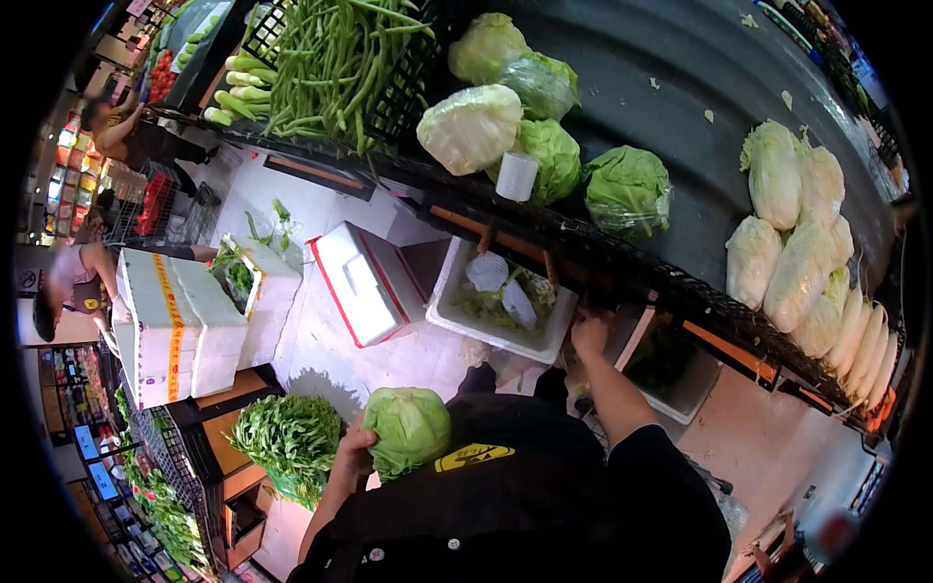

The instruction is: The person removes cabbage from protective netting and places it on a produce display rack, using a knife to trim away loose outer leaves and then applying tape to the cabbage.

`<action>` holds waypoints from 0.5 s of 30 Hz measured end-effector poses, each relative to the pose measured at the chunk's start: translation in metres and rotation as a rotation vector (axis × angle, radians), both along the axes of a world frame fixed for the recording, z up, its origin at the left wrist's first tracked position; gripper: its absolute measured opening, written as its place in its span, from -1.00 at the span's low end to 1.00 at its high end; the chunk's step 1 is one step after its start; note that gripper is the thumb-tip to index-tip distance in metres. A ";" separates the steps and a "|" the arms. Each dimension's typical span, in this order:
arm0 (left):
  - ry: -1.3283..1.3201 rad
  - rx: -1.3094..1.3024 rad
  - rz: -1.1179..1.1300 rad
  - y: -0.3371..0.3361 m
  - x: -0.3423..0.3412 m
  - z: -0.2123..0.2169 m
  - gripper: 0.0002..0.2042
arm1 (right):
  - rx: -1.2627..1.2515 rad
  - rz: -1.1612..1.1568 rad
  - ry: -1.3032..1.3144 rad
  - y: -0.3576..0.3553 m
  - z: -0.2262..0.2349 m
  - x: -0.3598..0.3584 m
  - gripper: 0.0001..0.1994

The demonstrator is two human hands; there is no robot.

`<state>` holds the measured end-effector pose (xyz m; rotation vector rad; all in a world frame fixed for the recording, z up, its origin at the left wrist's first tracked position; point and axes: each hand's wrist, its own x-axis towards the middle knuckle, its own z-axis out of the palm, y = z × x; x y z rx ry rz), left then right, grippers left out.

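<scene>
A round green cabbage (408, 433) rests against my front, and my left hand (356, 451) is closed around its left side. My right hand (590, 335) reaches down below the display's edge, at the right end of a white foam box (449, 317). Its fingers are too dark and hidden to read. Leaf scraps and white foam netting (488, 272) lie inside that box. On the dark shelf above sit several cabbages (628, 190), some wrapped in clear film, and a white roll (517, 177) stands at the shelf's edge beside them.
Napa cabbages (777, 175) and white radishes (861, 342) lie at the right. A crate of green beans (326, 68) is at the upper left. A red-edged foam box (362, 284) and stacked foam boxes (185, 325) stand left, with a person (78, 277) beside the stack.
</scene>
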<state>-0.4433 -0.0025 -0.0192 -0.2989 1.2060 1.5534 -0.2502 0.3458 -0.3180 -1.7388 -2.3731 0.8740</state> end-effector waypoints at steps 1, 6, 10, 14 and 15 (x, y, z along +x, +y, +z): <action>-0.010 0.030 0.006 0.001 0.000 0.001 -0.11 | -0.033 -0.051 0.050 0.014 -0.008 -0.007 -0.78; -0.033 0.042 0.017 -0.009 -0.001 -0.006 -0.12 | 0.357 0.017 0.011 0.056 -0.028 -0.038 -0.74; -0.074 0.051 0.077 -0.024 0.001 -0.019 -0.14 | -0.117 0.003 0.137 0.018 0.055 -0.054 -0.82; -0.056 0.070 0.153 -0.025 0.001 -0.034 -0.20 | 0.357 0.459 0.827 0.000 0.197 -0.097 -0.74; -0.059 0.112 0.163 -0.022 -0.001 -0.036 -0.23 | 0.533 0.521 0.841 0.017 0.225 -0.114 -0.63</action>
